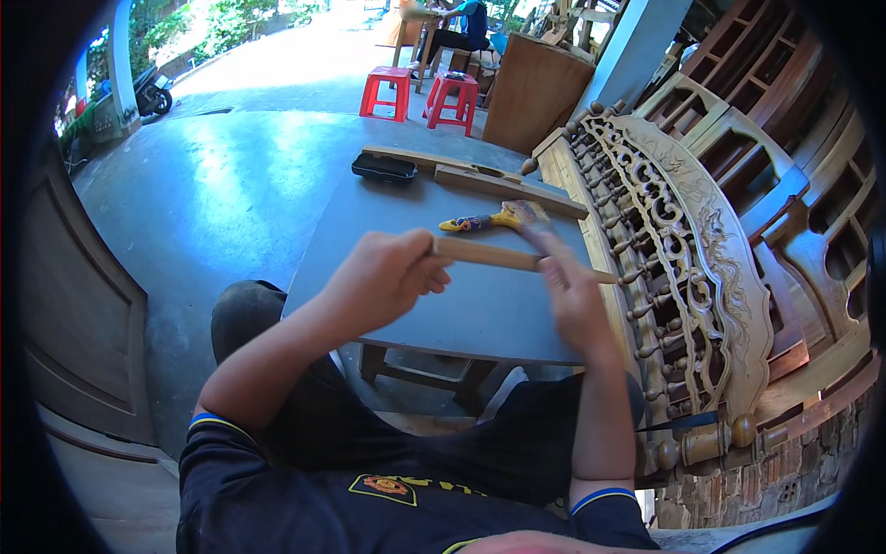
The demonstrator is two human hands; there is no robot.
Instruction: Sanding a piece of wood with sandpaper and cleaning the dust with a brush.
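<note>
A slim wooden strip [488, 254] is held crosswise above a low grey-topped table [415, 315]. My left hand [384, 273] grips its left end between thumb and fingers. Around the strip's right part closes my right hand [580, 298], blurred, with the strip's tapered tip sticking out past it. Whether anything thin lies between the right fingers and the wood cannot be made out. Just beyond the strip, a paintbrush [477, 222] with a yellow and dark handle rests on the tabletop, bristles to the right. Its bristle end is partly behind the right fingers.
Along the table's far edge lie a black plastic tray [384, 167], a long wooden piece [415, 157] and a shorter wooden bar [512, 190]. A carved wooden bench [692, 228] borders the right side. Two red stools [385, 93] and a seated person [471, 28] are farther off.
</note>
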